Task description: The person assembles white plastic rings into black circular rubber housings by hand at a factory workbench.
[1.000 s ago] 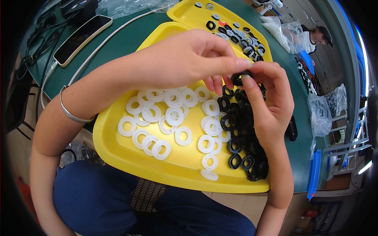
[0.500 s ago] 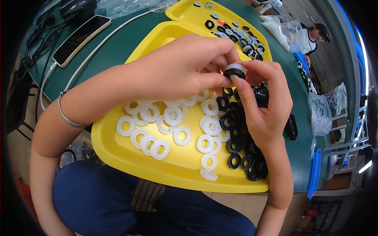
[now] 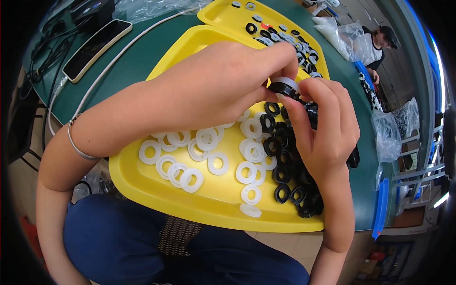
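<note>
Pinched between both hands is a black ring with a white ring (image 3: 286, 82) fitted on its top, held above the far right part of a yellow tray (image 3: 142, 202). My left hand (image 3: 237, 78) grips it from the left, with its fingertips partly hidden behind the knuckles. From the right, my right hand (image 3: 327, 114) has its thumb against the lower black side and its index finger near the upper edge. White rings (image 3: 218, 163) lie scattered across the left and middle of the tray. Black rings (image 3: 281, 174) are heaped at its right, partly under my right hand.
Beyond stands a second yellow tray (image 3: 223, 16) with paired black and white rings (image 3: 304, 47). A phone (image 3: 97, 50) and white cable (image 3: 107, 71) lie on the green table (image 3: 156, 42) at left. Plastic bags (image 3: 384, 135) sit at right; a person (image 3: 377, 50) is behind.
My left fingers have shifted over the ring pair, and my right hand has moved slightly right. More of the black ring's side shows. The person behind now has a hand further forward.
</note>
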Demonstrator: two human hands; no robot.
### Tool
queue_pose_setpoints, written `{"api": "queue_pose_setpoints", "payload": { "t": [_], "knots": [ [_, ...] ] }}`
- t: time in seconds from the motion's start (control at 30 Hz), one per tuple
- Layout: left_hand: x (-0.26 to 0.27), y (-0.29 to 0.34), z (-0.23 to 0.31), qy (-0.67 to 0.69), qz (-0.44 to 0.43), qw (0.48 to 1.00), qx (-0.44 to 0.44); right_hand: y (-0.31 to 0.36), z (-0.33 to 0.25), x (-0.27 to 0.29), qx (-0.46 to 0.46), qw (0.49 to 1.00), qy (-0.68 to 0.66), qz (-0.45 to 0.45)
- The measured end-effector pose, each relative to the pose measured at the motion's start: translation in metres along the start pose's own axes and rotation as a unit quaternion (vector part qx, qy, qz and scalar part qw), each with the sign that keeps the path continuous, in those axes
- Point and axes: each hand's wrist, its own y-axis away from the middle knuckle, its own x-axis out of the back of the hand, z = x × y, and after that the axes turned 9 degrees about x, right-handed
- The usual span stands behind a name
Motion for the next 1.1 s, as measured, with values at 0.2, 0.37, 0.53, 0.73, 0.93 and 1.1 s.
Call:
{"api": "queue_pose_setpoints", "payload": {
  "t": [0.2,0.37,0.53,0.73,0.93,1.1],
  "knots": [
    [-0.003,-0.001,-0.001,0.019,0.019,1.000,-0.012,0.000,-0.001,0.002,0.011,1.000,0.005,-0.016],
    [-0.003,-0.001,-0.003,-0.015,0.040,0.997,-0.064,-0.001,-0.005,0.004,0.013,0.999,-0.025,-0.033],
    [0.002,0.000,0.000,-0.021,0.040,0.993,-0.109,-0.001,-0.006,0.006,0.037,0.998,-0.044,-0.039],
    [0.000,0.001,0.002,-0.021,0.009,0.999,0.032,-0.001,-0.003,-0.002,0.007,0.997,-0.047,-0.065],
    [0.001,0.006,-0.024,-0.366,0.168,0.915,-0.030,0.005,0.006,-0.001,-0.244,0.956,-0.087,-0.140],
    [0.002,0.009,-0.002,-0.329,-0.058,0.925,0.179,0.024,0.033,-0.014,-0.527,0.767,-0.364,0.031]
  ]
}}
